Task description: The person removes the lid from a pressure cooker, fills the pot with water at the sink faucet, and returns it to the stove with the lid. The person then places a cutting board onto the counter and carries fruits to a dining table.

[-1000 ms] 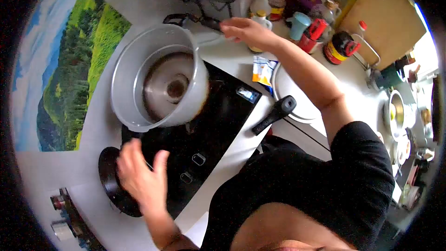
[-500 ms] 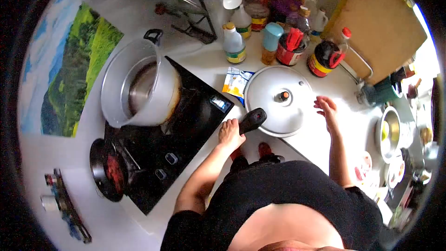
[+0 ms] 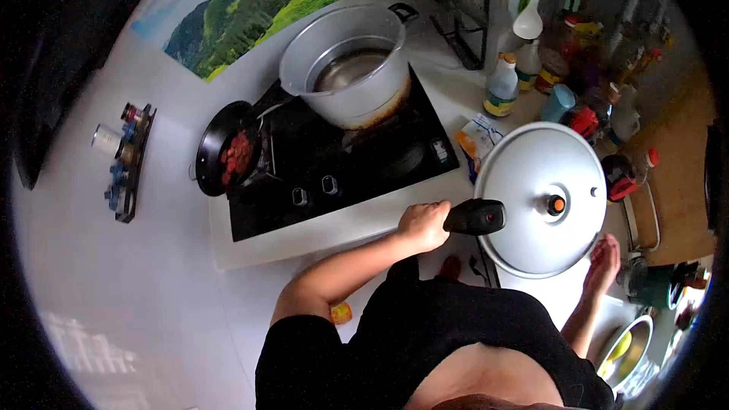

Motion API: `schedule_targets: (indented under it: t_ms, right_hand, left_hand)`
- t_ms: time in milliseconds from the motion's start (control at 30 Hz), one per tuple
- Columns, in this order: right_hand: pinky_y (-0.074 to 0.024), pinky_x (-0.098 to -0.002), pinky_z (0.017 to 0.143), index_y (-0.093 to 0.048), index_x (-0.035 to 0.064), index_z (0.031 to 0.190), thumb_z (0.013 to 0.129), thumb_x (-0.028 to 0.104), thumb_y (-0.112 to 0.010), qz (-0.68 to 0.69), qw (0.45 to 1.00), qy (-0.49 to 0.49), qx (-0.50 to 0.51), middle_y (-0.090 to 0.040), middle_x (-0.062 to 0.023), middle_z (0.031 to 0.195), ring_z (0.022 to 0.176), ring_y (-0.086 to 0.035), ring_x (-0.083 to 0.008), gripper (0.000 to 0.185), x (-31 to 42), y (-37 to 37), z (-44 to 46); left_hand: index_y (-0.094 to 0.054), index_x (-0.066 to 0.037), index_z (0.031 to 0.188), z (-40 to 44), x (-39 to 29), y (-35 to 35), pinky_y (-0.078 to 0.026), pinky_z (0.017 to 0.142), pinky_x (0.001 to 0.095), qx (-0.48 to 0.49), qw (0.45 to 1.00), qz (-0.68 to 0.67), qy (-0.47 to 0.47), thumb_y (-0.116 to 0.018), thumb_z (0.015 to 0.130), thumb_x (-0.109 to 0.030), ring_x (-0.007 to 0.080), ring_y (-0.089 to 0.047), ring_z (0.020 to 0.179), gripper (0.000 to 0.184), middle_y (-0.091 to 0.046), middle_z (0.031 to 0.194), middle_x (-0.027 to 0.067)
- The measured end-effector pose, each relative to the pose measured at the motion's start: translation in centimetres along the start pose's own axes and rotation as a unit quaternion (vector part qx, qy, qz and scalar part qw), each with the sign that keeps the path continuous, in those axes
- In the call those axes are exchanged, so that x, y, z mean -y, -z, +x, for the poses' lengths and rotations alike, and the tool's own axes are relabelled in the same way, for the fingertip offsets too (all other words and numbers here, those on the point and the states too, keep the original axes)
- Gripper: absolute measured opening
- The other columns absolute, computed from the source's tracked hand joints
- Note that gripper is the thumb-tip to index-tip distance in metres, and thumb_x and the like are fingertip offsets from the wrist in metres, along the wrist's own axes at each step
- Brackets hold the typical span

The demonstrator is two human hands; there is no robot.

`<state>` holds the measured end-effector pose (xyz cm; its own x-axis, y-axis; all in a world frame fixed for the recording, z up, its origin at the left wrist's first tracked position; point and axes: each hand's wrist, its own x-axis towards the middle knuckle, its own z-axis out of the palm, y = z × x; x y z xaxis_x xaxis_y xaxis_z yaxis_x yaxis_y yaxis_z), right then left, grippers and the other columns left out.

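Note:
My left hand [image 3: 425, 226] is closed round the black handle [image 3: 477, 217] of a silver pressure cooker lid [image 3: 516, 182]. This round lid has a central valve knob with an orange top and covers part of the counter from view. At its lower right rim is my right hand [image 3: 602, 264], fingers stretched out and holding nothing; whether it touches the rim I cannot tell. The big silver pressure cooker pot [image 3: 357, 99] stands uncovered on the black stove [image 3: 357, 171], scorched near its base. What lies beneath the lid is hidden.
A black frying pan [image 3: 220, 129] with red pieces sits on the stove's left burner. Behind the lid stand several sauce bottles [image 3: 501, 87] and a blue-capped container [image 3: 558, 102]. A packet [image 3: 478, 137] lies beside the lid. A metal bowl [image 3: 630, 353] is at lower right.
The view has swung left. The lid looks larger and closer, still held by its handle in my left hand. My right hand has come nearer to the lid's lower right rim.

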<state>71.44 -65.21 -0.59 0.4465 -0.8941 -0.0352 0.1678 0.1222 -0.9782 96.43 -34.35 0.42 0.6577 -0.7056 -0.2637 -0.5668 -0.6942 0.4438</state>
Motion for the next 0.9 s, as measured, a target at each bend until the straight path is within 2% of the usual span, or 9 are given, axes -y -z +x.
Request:
schedule_targets:
  t_ms: [100,233,367,500,567,633,667,833,900]
  right_hand:
    - [-0.0299,-0.0184,0.054,-0.056,0.0030,0.094,0.089,0.016,-0.049,0.046,0.996,0.057,0.047,-0.047,0.0011,0.069,0.060,-0.040,-0.0061,0.015,3.0,-1.9,1.7]
    - [-0.0283,-0.0193,0.054,-0.057,0.0046,0.092,0.089,0.017,-0.049,0.036,0.996,0.038,0.071,-0.046,0.0019,0.068,0.060,-0.039,-0.0059,0.015,4.0,-7.5,2.0]
    - [-0.0276,-0.0194,0.052,-0.055,0.0032,0.091,0.091,0.016,-0.049,0.077,0.985,0.035,0.151,-0.045,0.0017,0.067,0.058,-0.038,-0.0054,0.015,3.4,-11.7,0.8]
    - [-0.0310,-0.0177,0.053,-0.055,0.0029,0.096,0.091,0.016,-0.048,0.088,0.973,0.029,0.209,-0.049,0.0011,0.073,0.061,-0.042,-0.0046,0.015,2.4,-13.9,0.0]
    - [-0.0305,-0.0176,0.053,-0.055,0.0030,0.096,0.091,0.016,-0.048,0.081,0.975,0.021,0.203,-0.048,0.0013,0.072,0.061,-0.041,-0.0046,0.016,2.0,-15.5,-1.0]
    - [-0.0301,-0.0176,0.052,-0.055,0.0031,0.096,0.090,0.016,-0.049,0.079,0.978,0.017,0.193,-0.048,0.0016,0.072,0.060,-0.041,-0.0046,0.016,1.7,-17.5,-2.5]
    - [-0.0283,-0.0182,0.052,-0.055,0.0026,0.094,0.090,0.016,-0.049,0.073,0.980,0.025,0.182,-0.046,0.0018,0.069,0.058,-0.039,-0.0045,0.015,1.7,-18.7,-3.6]
    - [-0.0275,-0.0178,0.050,-0.057,0.0038,0.090,0.090,0.016,-0.050,0.065,0.982,-0.004,0.176,-0.045,0.0022,0.064,0.056,-0.039,-0.0044,0.014,0.6,-22.8,-7.2]
    - [-0.0274,-0.0182,0.049,-0.057,0.0038,0.089,0.090,0.016,-0.050,0.069,0.987,-0.009,0.144,-0.045,0.0016,0.064,0.055,-0.038,-0.0048,0.014,-0.6,-24.1,-8.0]
  left_hand:
    - [-0.052,-0.005,0.079,-3.4,0.7,2.4,-0.047,0.063,0.0462,-0.121,0.992,-0.026,0.031,-0.064,0.069,-0.025,0.0369,-0.060,0.070,0.026,-0.060,0.071,0.0175]
    - [-0.051,-0.004,0.077,-9.3,2.1,7.3,-0.048,0.062,0.0453,-0.245,0.965,-0.027,0.085,-0.065,0.067,-0.022,0.0365,-0.060,0.071,0.025,-0.061,0.073,0.0177]
    - [-0.056,-0.004,0.086,-16.4,5.6,11.9,-0.050,0.065,0.0405,-0.360,0.919,-0.068,0.146,-0.066,0.062,-0.015,0.0336,-0.062,0.072,0.029,-0.062,0.074,0.0173]
    - [-0.055,-0.002,0.087,-23.3,8.2,17.7,-0.048,0.065,0.0323,-0.403,0.871,-0.067,0.274,-0.061,0.062,-0.006,0.0223,-0.061,0.067,0.026,-0.062,0.073,0.0126]
    - [-0.055,0.001,0.084,-26.2,13.1,18.9,-0.046,0.060,0.0307,-0.438,0.854,-0.030,0.280,-0.058,0.062,-0.004,0.0178,-0.055,0.060,0.023,-0.059,0.069,0.0117]
    - [-0.054,0.002,0.083,-27.5,14.9,21.8,-0.044,0.056,0.0307,-0.405,0.846,-0.045,0.344,-0.056,0.062,-0.003,0.0164,-0.051,0.057,0.021,-0.056,0.066,0.0106]
    - [-0.053,0.003,0.082,-27.5,15.3,22.8,-0.042,0.053,0.0314,-0.431,0.814,-0.094,0.379,-0.054,0.062,-0.004,0.0169,-0.048,0.055,0.021,-0.053,0.063,0.0089]
    - [-0.053,0.005,0.079,-28.5,30.3,23.3,-0.043,0.054,0.0339,-0.406,0.842,-0.008,0.355,-0.054,0.062,-0.009,0.0214,-0.049,0.052,0.021,-0.053,0.060,0.0110]
    - [-0.053,0.005,0.079,-27.5,34.1,23.2,-0.043,0.055,0.0343,-0.399,0.785,-0.110,0.461,-0.056,0.061,-0.010,0.0235,-0.053,0.054,0.024,-0.054,0.060,0.0120]
